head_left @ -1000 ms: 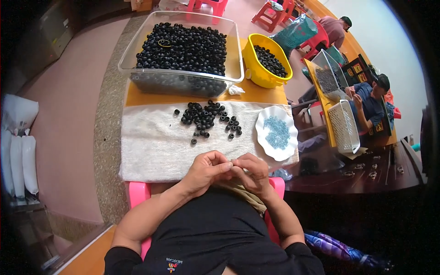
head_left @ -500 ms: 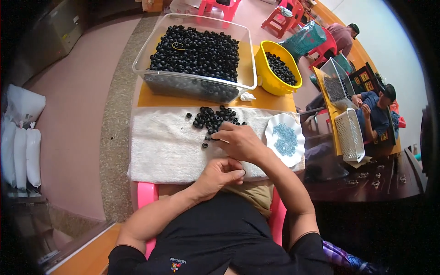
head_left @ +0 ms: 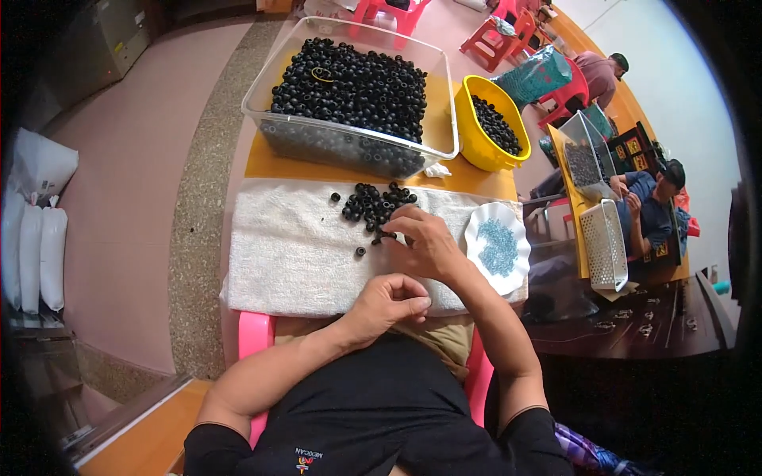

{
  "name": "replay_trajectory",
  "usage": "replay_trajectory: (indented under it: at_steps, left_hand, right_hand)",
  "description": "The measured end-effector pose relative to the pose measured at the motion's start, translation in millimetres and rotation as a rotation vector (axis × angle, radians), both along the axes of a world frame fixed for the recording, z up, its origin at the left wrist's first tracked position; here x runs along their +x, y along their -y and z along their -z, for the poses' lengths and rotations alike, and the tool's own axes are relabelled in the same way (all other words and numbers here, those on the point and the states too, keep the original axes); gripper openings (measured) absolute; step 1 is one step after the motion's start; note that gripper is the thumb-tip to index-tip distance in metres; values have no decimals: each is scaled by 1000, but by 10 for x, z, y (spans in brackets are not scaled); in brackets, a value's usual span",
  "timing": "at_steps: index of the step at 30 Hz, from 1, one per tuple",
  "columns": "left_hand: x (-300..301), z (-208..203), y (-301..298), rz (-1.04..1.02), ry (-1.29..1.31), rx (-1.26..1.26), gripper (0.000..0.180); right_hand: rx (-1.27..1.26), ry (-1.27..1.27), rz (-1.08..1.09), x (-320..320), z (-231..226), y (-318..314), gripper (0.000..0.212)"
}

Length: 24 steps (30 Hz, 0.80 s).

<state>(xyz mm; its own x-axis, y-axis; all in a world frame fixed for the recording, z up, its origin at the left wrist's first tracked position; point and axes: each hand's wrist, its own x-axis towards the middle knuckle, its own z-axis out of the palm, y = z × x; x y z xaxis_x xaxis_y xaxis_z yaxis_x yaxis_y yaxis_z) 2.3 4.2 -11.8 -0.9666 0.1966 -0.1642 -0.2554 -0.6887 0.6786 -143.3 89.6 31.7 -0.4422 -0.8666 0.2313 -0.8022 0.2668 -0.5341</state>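
A loose pile of round black beads (head_left: 370, 205) with holes lies on a white towel (head_left: 278, 254) in front of me. My right hand (head_left: 427, 244) is at the pile's near right edge, its fingertips pinched around a black bead that they partly cover. One single bead (head_left: 360, 251) sits apart on the towel, left of those fingers. Closer to my body, my left hand (head_left: 390, 303) is closed, thumb pressed to the forefinger. Whatever it pinches is too small or hidden to make out. To the right stands a white scalloped dish (head_left: 520, 270) of small pale-blue clear pieces.
Behind the towel stand a large clear bin (head_left: 349, 127) full of black beads and a yellow tub (head_left: 512, 159) with more. A crumpled white tissue (head_left: 436, 170) lies between them. At right, another person sits near a white perforated basket (head_left: 607, 246).
My right hand has drawn back slightly to the right at the pile's edge. My left hand keeps its pinch in nearly the same place. The whole view has shifted a little.
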Motion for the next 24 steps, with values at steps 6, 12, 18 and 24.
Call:
replay_trajectory:
  at_steps: [6,12,18,24]
  left_hand:
    - [-5,-3,0,-19,12,-5,10]
    - [-7,-17,15,-33,56,19,10]
    - [-13,-15,19,-41,46,40,10]
    - [-10,-30,27,-54,70,18,11]
  right_hand:
    - [-168,348,162,24,79,-284,16]
    - [-222,416,172,76,108,-486,13]
    - [-252,322,113,144,150,-608,13]
    - [-291,398,81,197,216,-709,13]
